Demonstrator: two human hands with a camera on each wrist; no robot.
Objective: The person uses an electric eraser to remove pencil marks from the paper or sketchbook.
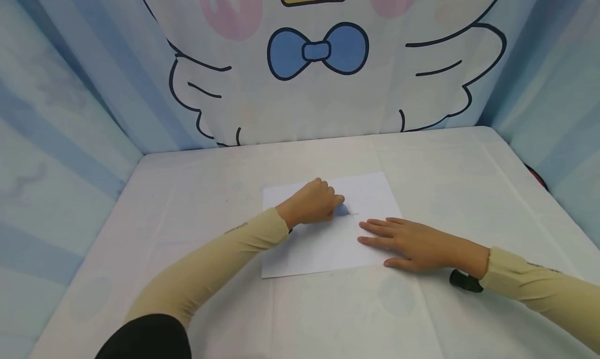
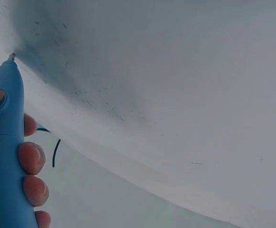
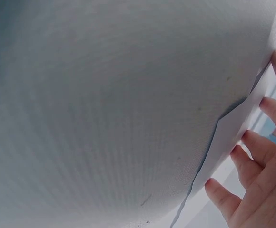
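Note:
My left hand (image 1: 311, 201) grips a blue electric eraser (image 2: 5, 126), its fingers wrapped round the body and the thumb on a round button. The narrow tip touches a sheet of white paper (image 1: 309, 252), and small dark crumbs (image 2: 83, 101) are scattered over the sheet near it. In the head view the hand hides most of the tool. With fingers spread, my right hand (image 1: 414, 244) rests palm down at the paper's right edge. Its fingertips lie on the sheet, as the right wrist view also shows.
A pale cloth covers the table (image 1: 211, 192) under the paper. Behind stands a curtain (image 1: 319, 103) printed with a cartoon figure and a blue bow tie. Light blue curtains hang on both sides. A dark wrist strap piece (image 1: 465, 281) sits below my right wrist.

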